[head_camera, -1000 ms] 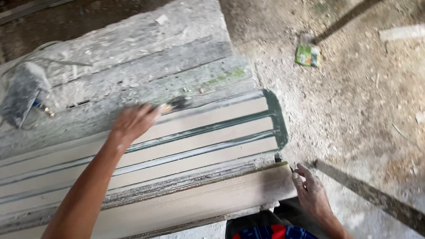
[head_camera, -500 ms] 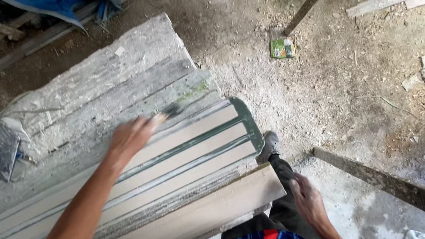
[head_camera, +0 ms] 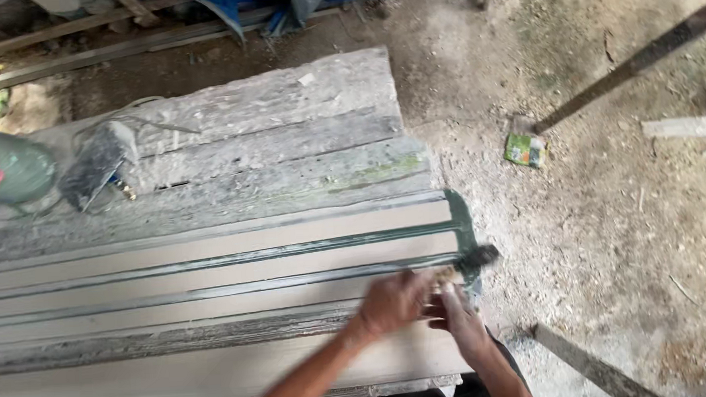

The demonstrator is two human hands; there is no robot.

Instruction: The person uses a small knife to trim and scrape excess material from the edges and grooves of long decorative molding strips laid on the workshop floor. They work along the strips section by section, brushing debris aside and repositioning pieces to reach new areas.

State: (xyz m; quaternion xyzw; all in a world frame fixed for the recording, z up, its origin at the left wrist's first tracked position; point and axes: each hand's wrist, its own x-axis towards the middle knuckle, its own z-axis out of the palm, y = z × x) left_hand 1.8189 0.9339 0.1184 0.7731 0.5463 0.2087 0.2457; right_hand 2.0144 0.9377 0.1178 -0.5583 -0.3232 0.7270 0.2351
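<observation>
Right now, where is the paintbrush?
In the head view the paintbrush is right of centre, at the green-painted end of the boards, with both hands, left hand and right hand, meeting at its handle.

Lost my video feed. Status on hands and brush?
Both hands, left hand and right hand, meet on paintbrush at plank ends. Grip blurred. Nothing blocking.

Dusty sander (head_camera: 98, 165) — green packet (head_camera: 525, 150)

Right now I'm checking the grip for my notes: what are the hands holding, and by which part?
A paintbrush, held by its handle end; both the left hand and right hand meet there, blurred.
</observation>
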